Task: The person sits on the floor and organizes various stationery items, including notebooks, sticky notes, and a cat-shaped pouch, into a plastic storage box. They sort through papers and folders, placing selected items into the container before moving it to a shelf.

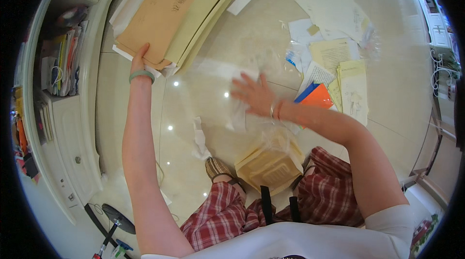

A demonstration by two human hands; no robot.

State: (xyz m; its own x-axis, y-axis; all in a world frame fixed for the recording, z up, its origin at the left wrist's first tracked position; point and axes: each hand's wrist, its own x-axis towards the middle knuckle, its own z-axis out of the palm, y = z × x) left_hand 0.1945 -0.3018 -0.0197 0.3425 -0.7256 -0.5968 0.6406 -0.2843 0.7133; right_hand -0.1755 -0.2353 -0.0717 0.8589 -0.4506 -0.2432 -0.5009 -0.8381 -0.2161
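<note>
At the upper left, my left hand (139,61) grips the near corner of a thick stack. Its thumb lies on top and its other fingers are mostly hidden. The stack has a brown envelope (160,14) uppermost, over yellowish folders (206,14) and white sheets. My right hand (254,95), slightly blurred, is spread above the tiled floor with nothing in it. A pale, blurry scrap (237,113) shows just below that hand. Between my feet stands a yellow-brown paper bag or packet (269,162), with clear plastic at its top.
Loose white papers (334,9) and yellowed handwritten sheets (353,87) lie to the right, with an orange and blue item (317,95) among them. A torn white strip (199,138) lies near my left shoe. A white cabinet (72,138) with files on its shelf lines the left side.
</note>
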